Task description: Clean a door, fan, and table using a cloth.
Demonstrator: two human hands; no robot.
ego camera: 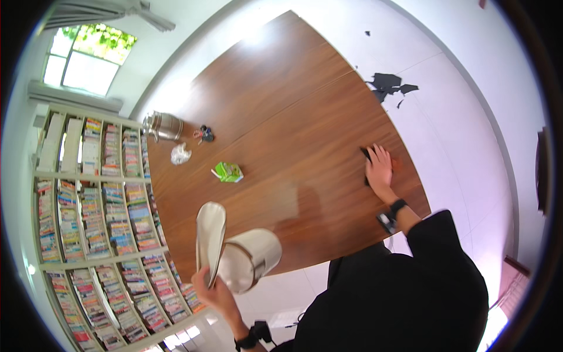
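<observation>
My left hand point(216, 295) grips the lower edge of an oval off-white lid point(210, 237), which is raised on its side. Just right of it, a cream cylindrical bin point(259, 251) leans at the table's near left edge; whether the lid is joined to it cannot be told. My right hand point(379, 169) lies palm down near the table's right edge, over a thin black piece point(366, 154) that it mostly hides. A green drink carton point(228, 172) with a straw lies on its side on the wooden table point(281, 132).
At the table's left edge are a metal canister point(163, 126), a crumpled white wad point(180, 154) and a small dark figurine point(204, 134). Black scraps point(387, 86) lie on the floor beyond the right edge. Bookshelves point(101, 211) stand along the left.
</observation>
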